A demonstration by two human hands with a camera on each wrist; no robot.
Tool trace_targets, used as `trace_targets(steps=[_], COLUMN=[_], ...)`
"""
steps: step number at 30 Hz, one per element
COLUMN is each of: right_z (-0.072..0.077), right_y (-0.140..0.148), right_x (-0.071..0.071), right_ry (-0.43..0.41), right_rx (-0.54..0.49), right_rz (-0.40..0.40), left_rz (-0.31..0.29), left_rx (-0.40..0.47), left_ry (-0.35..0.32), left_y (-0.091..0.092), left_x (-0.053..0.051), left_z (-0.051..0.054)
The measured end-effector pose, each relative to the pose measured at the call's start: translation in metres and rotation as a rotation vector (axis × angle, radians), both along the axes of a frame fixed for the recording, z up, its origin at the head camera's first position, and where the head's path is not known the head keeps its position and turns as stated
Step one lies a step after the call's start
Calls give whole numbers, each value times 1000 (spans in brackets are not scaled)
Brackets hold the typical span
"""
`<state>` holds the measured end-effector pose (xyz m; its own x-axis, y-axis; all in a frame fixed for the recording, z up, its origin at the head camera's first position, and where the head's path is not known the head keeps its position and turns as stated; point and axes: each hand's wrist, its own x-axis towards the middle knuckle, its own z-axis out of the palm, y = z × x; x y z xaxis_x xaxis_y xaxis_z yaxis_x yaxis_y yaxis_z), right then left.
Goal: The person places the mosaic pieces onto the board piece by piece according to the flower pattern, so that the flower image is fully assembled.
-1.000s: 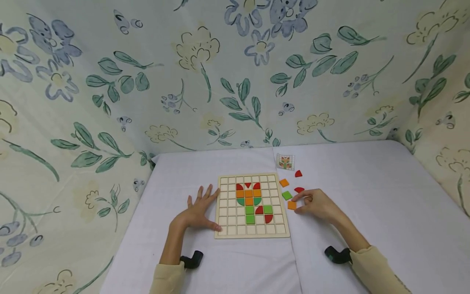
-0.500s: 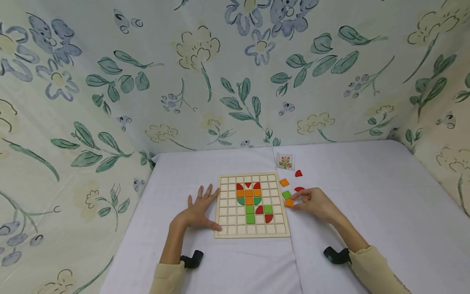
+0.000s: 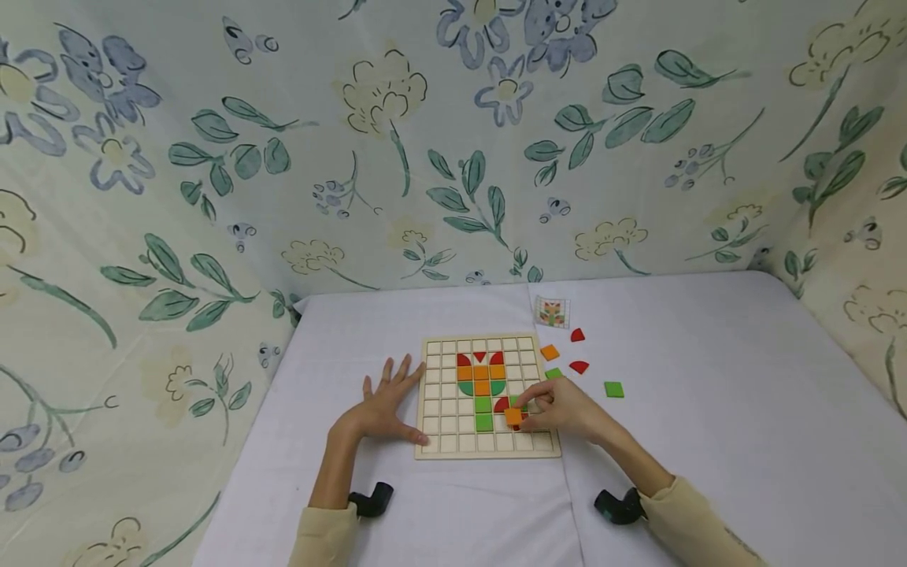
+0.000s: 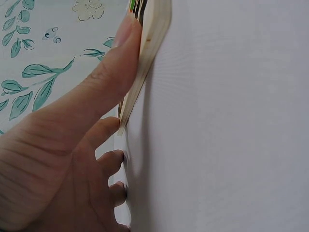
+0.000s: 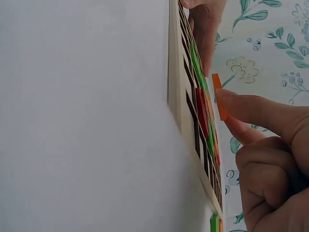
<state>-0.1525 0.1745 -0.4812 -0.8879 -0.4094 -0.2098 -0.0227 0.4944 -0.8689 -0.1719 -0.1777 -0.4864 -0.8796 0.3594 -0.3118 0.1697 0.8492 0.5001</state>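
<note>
A wooden grid board lies on the white cloth, with orange, green and red tiles set in a flower-like pattern. My left hand is spread at its left side. The thumb rests on the board's lower left corner, and a finger touches the left edge. Over the board's lower right part, my right hand pinches an orange square tile between thumb and finger. In the right wrist view this orange tile stands clear above the board. It partly covers a red piece and a green square below.
A small pattern card lies beyond the board's upper right corner. Right of the board are an orange tile, two red quarter-circles, a green square and another green tile partly behind my right hand. A floral curtain hangs behind.
My right hand has lifted the orange square tile off the cloth and carried it left over the board. A green square at the right has come into sight. The left hand has stayed put.
</note>
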Motion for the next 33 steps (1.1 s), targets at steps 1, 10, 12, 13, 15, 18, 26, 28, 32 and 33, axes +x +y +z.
trace_targets(steps=[1, 10, 12, 13, 15, 18, 26, 28, 32, 33], right_z=[-1, -4, -4, -4, -4, -4, -7, -8, -8, -7], right_y=[-3, -15, -16, -16, -17, -19, -24, -25, -24, -23], right_x=[0, 3, 4, 4, 4, 5, 5, 5, 4, 4], right_ry=[-1, 0, 2, 3, 4, 2, 26, 35, 28, 22], right_rx=[5, 58, 55, 54, 56, 64, 92, 88, 82, 73], right_rz=[10, 1, -3, -7, -17, -41, -92, -91, -84, -78], left_rz=[0, 2, 2, 3, 4, 5, 4, 5, 5, 5], left_rx=[-1, -1, -3, -1, 1, 1, -3, -3, -4, -1], left_ry=[0, 13, 13, 14, 14, 17, 16, 14, 14, 14], left_y=[0, 2, 2, 2, 2, 1, 1, 1, 1, 2], left_x=[0, -1, -1, -1, -1, 0, -1, -1, 0, 0], left_z=[0, -2, -2, -2, -2, -2, -2, -1, -1, -1])
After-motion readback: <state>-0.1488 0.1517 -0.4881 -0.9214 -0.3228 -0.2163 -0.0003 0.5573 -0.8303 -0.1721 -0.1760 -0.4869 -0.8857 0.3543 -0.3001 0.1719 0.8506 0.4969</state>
